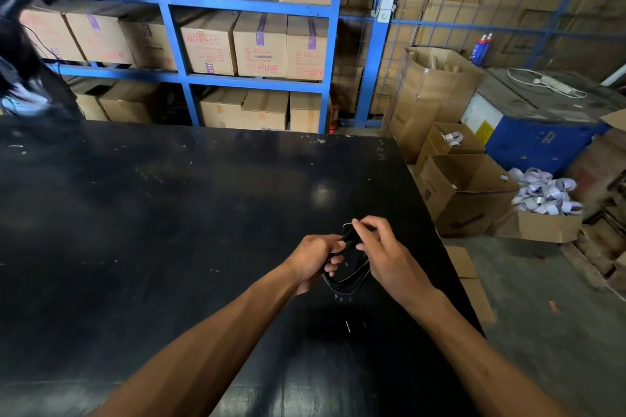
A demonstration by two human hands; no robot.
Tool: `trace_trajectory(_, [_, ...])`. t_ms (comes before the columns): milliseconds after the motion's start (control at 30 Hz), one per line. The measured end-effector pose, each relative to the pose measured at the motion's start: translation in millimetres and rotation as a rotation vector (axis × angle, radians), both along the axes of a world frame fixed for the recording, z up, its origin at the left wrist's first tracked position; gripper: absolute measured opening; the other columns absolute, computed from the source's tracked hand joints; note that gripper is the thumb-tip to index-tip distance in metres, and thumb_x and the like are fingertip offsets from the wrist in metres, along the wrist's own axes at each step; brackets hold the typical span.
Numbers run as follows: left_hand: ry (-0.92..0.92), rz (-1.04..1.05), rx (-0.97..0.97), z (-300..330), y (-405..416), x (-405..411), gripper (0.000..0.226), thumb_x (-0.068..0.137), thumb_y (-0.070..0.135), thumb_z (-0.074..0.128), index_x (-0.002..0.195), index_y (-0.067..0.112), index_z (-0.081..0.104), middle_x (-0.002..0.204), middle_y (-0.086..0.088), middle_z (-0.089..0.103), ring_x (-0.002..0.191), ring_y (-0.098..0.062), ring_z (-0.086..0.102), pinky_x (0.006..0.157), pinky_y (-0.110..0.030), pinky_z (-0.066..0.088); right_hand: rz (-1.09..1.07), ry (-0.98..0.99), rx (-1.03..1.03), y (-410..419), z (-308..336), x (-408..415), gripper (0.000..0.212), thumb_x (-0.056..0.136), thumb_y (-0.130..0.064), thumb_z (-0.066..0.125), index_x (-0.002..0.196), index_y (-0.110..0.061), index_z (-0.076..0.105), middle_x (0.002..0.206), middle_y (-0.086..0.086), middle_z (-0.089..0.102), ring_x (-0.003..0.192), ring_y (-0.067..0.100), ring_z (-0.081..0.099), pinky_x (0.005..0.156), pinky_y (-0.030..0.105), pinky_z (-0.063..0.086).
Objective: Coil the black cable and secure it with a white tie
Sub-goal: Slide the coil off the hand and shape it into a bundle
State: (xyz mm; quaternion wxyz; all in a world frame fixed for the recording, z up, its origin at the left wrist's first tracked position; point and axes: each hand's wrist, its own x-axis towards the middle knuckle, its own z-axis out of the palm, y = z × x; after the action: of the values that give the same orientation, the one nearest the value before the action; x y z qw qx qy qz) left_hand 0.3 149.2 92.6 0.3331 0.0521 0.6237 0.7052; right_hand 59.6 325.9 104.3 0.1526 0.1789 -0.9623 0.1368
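Note:
The black cable [346, 278] is gathered into a small coil held above the black table [169, 213], near its right side. My left hand [316, 259] grips the coil from the left, fingers wrapped around the loops. My right hand [382, 247] pinches the top of the bundle, where a thin white tie [347, 224] shows at my fingertips. The coil's lower loops hang free below both hands. A small white piece [348, 326] lies on the table nearer to me.
The table's right edge runs just right of my hands. Open cardboard boxes [464, 193] stand on the floor there, one holding white bands [545, 193]. Blue shelving [250, 78] with cartons stands behind the table. Another person [20, 44] is at the far left.

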Motion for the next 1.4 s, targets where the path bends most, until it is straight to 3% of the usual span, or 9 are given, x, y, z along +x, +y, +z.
trace_trajectory(100, [0.037,-0.053,-0.058,3.2,-5.6,-1.8,0.017,0.089,0.012,0.048,0.089,0.011,0.065,0.062,0.000,0.034,0.056,-0.016,0.026,0.059,-0.033,0.026,-0.008,-0.067,0.067,-4.7,6.4,-3.4,0.067,0.084,0.013,0.069,0.146,-0.003,0.049,0.149,0.012,0.038,0.110,0.015,0.066,0.090,0.025,0.059])
trace_trajectory(233, [0.021,-0.039,-0.075,3.1,-10.5,-0.7,0.023,0.087,0.014,0.049,0.095,0.011,0.070,0.062,0.000,0.032,0.057,-0.016,0.025,0.060,-0.033,0.026,-0.044,-0.097,0.080,-10.6,9.0,-6.7,0.054,0.088,0.007,0.068,0.140,-0.002,0.056,0.152,0.009,0.036,0.116,0.014,0.065,0.099,0.021,0.053])
trace_trajectory(400, [-0.091,0.070,0.070,-0.6,-10.9,4.2,0.033,0.087,0.014,0.047,0.107,0.009,0.073,0.061,0.001,0.032,0.054,-0.014,0.024,0.058,-0.032,0.024,-0.098,-0.126,-0.027,-16.7,11.3,-10.4,0.043,0.089,0.007,0.069,0.131,0.001,0.063,0.146,0.010,0.044,0.111,0.013,0.067,0.095,0.015,0.048])
trace_trajectory(567, [-0.109,0.181,0.102,2.6,-10.3,7.3,0.037,0.090,0.008,0.047,0.113,0.006,0.075,0.061,-0.001,0.034,0.051,-0.012,0.030,0.055,-0.028,0.028,-0.131,-0.119,-0.032,-20.1,12.9,-15.2,0.038,0.089,0.008,0.067,0.126,0.001,0.066,0.143,0.010,0.046,0.111,0.014,0.066,0.097,0.024,0.055])
trace_trajectory(733, [-0.112,0.270,0.180,7.9,-7.2,8.9,0.036,0.092,0.003,0.049,0.121,0.002,0.070,0.060,-0.001,0.038,0.049,-0.009,0.036,0.049,-0.023,0.032,-0.160,-0.073,-0.003,-21.8,16.4,-15.9,0.028,0.087,0.005,0.071,0.114,0.000,0.069,0.138,0.011,0.049,0.107,0.016,0.067,0.086,0.029,0.060])
trace_trajectory(1000, [-0.117,0.257,0.216,10.8,-10.9,6.3,0.035,0.092,0.001,0.049,0.121,0.003,0.069,0.059,0.000,0.036,0.048,-0.008,0.034,0.049,-0.022,0.031,-0.092,0.037,0.020,-15.4,33.2,-24.8,0.009,0.094,-0.013,0.069,0.100,-0.010,0.075,0.104,0.005,0.066,0.082,0.019,0.071,0.073,0.032,0.061])
trace_trajectory(1167, [-0.042,0.214,0.095,17.7,-13.0,1.8,0.033,0.088,-0.001,0.051,0.101,0.011,0.079,0.058,0.001,0.035,0.052,-0.011,0.029,0.052,-0.027,0.024,0.020,0.068,0.131,-12.0,48.0,-22.8,0.011,0.090,-0.021,0.074,0.098,-0.014,0.072,0.120,0.002,0.068,0.076,0.016,0.073,0.061,0.037,0.061])
trace_trajectory(1233, [0.001,0.190,0.071,19.0,-16.2,0.4,0.034,0.085,-0.001,0.052,0.093,0.013,0.082,0.060,0.001,0.036,0.054,-0.011,0.029,0.054,-0.028,0.024,0.027,0.036,0.126,-14.5,51.2,-22.0,0.010,0.093,-0.024,0.071,0.099,-0.016,0.069,0.108,-0.001,0.071,0.076,0.017,0.072,0.062,0.039,0.059])
trace_trajectory(1400, [0.042,0.216,0.049,15.6,-16.1,1.4,0.036,0.083,0.001,0.052,0.106,0.014,0.077,0.065,-0.001,0.046,0.053,-0.009,0.035,0.051,-0.024,0.026,-0.021,0.042,0.022,-20.9,48.8,-23.8,0.006,0.092,-0.020,0.073,0.093,-0.014,0.072,0.088,0.000,0.073,0.074,0.017,0.071,0.064,0.038,0.059])
